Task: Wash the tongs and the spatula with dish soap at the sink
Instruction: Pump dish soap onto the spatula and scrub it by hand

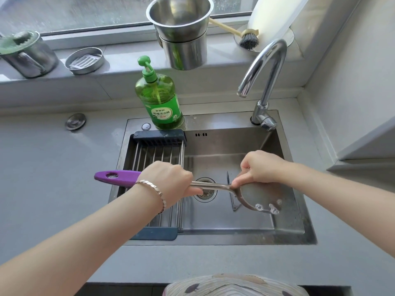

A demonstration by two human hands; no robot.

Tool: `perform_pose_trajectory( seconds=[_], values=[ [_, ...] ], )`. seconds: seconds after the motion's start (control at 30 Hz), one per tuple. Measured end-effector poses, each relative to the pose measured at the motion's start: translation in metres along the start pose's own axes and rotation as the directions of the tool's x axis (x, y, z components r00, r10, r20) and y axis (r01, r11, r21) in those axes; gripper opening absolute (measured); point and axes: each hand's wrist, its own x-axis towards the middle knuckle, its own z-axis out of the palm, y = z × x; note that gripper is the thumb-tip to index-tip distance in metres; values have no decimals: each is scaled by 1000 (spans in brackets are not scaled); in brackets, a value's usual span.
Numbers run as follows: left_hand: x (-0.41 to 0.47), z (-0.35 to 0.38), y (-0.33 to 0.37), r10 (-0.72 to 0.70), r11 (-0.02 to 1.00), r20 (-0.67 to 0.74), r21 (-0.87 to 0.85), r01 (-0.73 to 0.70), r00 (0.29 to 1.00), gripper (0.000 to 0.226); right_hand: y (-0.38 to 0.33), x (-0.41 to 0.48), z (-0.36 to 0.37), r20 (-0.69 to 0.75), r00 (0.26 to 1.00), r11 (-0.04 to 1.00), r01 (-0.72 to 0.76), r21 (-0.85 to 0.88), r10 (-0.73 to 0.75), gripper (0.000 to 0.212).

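A steel spatula (259, 196) with a purple handle lies level over the sink (299, 236). My left hand (168, 180) grips its handle where the purple meets the metal shaft. My right hand (259, 167) pinches the top edge of the blade near the neck, fingers curled over it. A few bits of foam cling to the blade's lower right corner. On the sink floor below the blade lie thin metal tongs (232, 198), mostly hidden. The green dish soap bottle (159, 97) with a pump stands at the sink's back rim.
The curved tap (265, 67) stands at the sink's back right, with no water seen running. A rod drying rack (158, 154) spans the sink's left part. On the window ledge stand stacked steel pots (181, 33), a brush (248, 39), a round tin (85, 60) and a lidded container (25, 54).
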Motion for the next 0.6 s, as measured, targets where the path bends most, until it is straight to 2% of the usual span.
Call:
perform_pose_trajectory(
  seconds=[0.07,0.13,0.2,0.23,0.27,0.33,0.4,0.47,0.53,0.6],
  values=[
    [0,2,-3,-17,1000,9,-7,17,1000,50,3,-2,-3,-23,1000,997,-4,74,6,52],
    [-1,5,-5,-47,998,26,-35,48,999,50,12,-4,-12,-48,999,973,-11,230,22,38],
    [-3,7,-4,-84,994,32,-70,86,996,53,21,-7,-17,-84,993,896,-39,442,85,31],
    [-4,9,-2,-102,991,36,-87,105,994,54,24,-9,-16,-88,987,820,-58,570,132,30],
    [-5,11,0,-126,986,48,-106,131,991,53,26,-10,-11,-82,978,711,-82,698,193,28],
    [-6,13,5,-187,967,89,-156,199,978,50,24,-11,6,-33,932,398,-122,909,360,21],
    [-3,13,11,-227,944,140,-211,253,964,48,14,-10,22,35,853,73,-85,994,521,12],
    [3,12,19,-249,920,180,-263,291,952,47,-1,-8,35,64,766,-169,59,984,639,14],
    [12,8,26,-273,889,207,-319,328,940,46,-21,-8,45,113,700,-362,219,906,706,21],
    [19,6,32,-280,871,218,-351,343,935,46,-40,-7,54,148,724,-492,289,822,673,11]
  ],
)
